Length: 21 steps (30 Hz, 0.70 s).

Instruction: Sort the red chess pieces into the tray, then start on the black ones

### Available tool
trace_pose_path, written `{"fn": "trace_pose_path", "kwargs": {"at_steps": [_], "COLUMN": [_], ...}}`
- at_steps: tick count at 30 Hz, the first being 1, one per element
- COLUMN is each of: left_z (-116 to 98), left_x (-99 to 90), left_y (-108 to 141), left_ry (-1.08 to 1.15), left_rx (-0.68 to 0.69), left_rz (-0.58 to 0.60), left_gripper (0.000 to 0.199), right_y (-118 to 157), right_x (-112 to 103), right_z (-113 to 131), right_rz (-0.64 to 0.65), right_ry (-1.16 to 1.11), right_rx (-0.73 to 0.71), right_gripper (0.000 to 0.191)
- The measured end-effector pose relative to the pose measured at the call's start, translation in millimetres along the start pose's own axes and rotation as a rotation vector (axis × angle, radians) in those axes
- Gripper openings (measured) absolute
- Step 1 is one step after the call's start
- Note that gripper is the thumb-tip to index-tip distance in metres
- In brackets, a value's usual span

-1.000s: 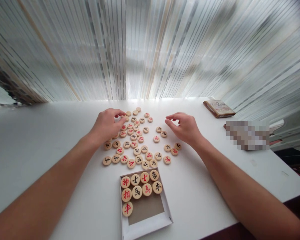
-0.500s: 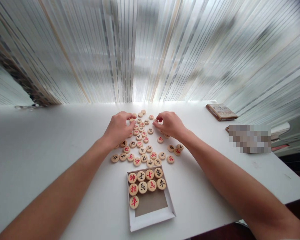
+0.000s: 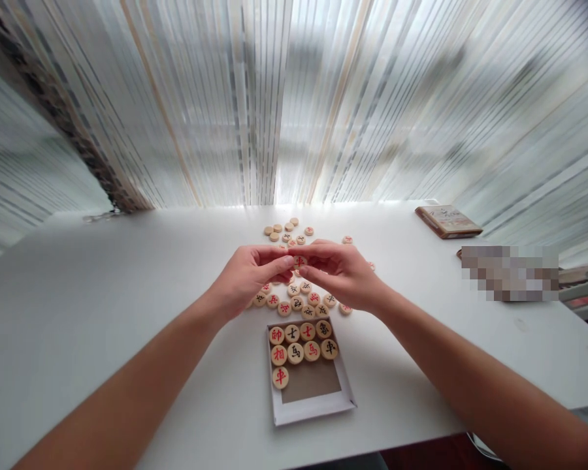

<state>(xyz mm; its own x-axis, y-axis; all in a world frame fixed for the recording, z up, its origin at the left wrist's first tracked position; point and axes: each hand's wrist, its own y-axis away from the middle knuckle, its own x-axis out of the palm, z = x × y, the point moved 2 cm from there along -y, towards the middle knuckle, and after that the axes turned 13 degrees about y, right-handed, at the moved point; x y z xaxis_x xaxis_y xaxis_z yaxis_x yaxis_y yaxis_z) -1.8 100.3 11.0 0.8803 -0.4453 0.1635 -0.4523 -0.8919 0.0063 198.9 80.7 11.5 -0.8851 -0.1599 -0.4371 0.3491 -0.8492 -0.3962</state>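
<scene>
Fingertip to fingertip, my left hand (image 3: 252, 274) and my right hand (image 3: 340, 269) meet above the scattered pieces. Between them is a round wooden Chinese chess piece (image 3: 300, 262) with a red character, tilted towards me. Both hands are closed in a pinch at its edges. Beneath and around the hands lie several more Chinese chess pieces (image 3: 296, 303), partly hidden by them. Nearer to me sits a shallow white box (image 3: 315, 410). It holds two full rows of pieces and a single red-lettered piece (image 3: 280, 377) at the left of the third row.
A flat brown-edged box (image 3: 448, 222) lies at the back right of the white table (image 3: 176, 365). In front of it is a blurred-out item (image 3: 509, 274). A striped string curtain (image 3: 274, 104) hangs behind the table. The table's front edge runs below my right forearm.
My hands have come together from either side of the pile and towards me, bringing a red-lettered piece between them. The view has shifted slightly left. The boxed pieces are unchanged.
</scene>
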Motion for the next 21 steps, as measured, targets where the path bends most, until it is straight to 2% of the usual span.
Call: {"fn": "trace_pose_path", "kwargs": {"at_steps": [3,7,13,16,21], "left_z": [-2.3,-0.2,9.7,9.7,7.1], "left_x": [1.6,9.9,23.6,27.9,33.4], "left_y": [19.4,38.5,54.0,60.8,66.0], "left_ry": [0.088,0.153,0.214,0.100,-0.131], "left_rx": [-0.010,0.043,0.063,0.135,0.287], "left_rz": [-0.041,-0.124,-0.171,-0.183,-0.182], "left_gripper": [0.030,0.022,0.019,0.015,0.011], "right_y": [6.0,20.2,31.9,36.2,42.0], "right_x": [9.2,14.3,19.0,21.5,22.9], "right_z": [6.5,13.6,21.6,24.0,29.3], "right_rz": [0.051,0.014,0.007,-0.009,-0.066], "right_ry": [-0.241,-0.407,-0.474,-0.480,-0.515], "right_rx": [0.098,0.292,0.411,0.454,0.506], "right_gripper": [0.032,0.040,0.026,0.019,0.020]}}
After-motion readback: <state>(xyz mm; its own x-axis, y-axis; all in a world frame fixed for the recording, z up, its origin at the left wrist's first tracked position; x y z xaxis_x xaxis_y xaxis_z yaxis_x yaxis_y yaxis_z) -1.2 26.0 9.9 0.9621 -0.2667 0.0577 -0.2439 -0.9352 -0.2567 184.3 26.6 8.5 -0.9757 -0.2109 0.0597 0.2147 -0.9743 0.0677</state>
